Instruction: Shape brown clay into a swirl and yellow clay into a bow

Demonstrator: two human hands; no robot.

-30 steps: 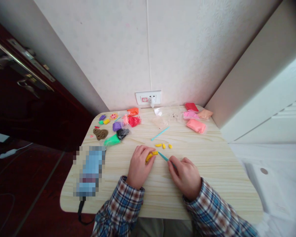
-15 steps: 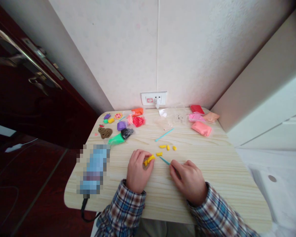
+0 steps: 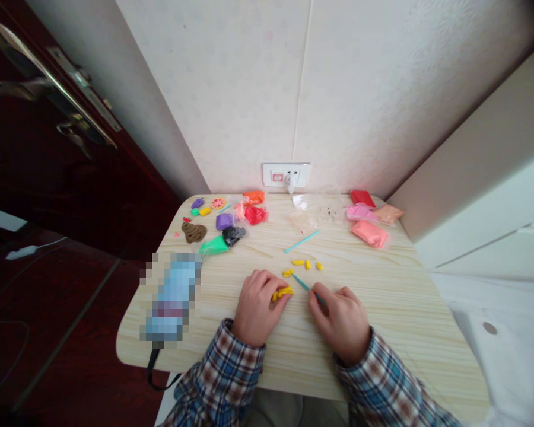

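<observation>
My left hand (image 3: 261,308) is closed around a lump of yellow modelling clay (image 3: 283,292), pinched by thumb and fingers just over the table. In my right hand (image 3: 340,320) is a thin teal clay tool (image 3: 301,283), its pointed end directed up and left. That tip lies at or very near a small yellow clay piece (image 3: 288,273); I cannot tell whether they touch. Just beyond, several more yellow bits lie in a loose row, among them a longer strip (image 3: 298,262) and a stubby piece (image 3: 308,265).
A light-blue stick (image 3: 301,241) lies farther back. Bagged clay in green (image 3: 214,245), purple (image 3: 225,222) and salmon (image 3: 369,233) sits toward the back, left and right. A brown coiled clay shape (image 3: 193,232) is at left, above a blurred-out blue object (image 3: 173,299) with a black cord.
The view has shifted slightly. My left hand has brought the yellow lump a little right and nearer to me. The tool's tip has moved slightly forward beside the small piece, which has shifted slightly left.
</observation>
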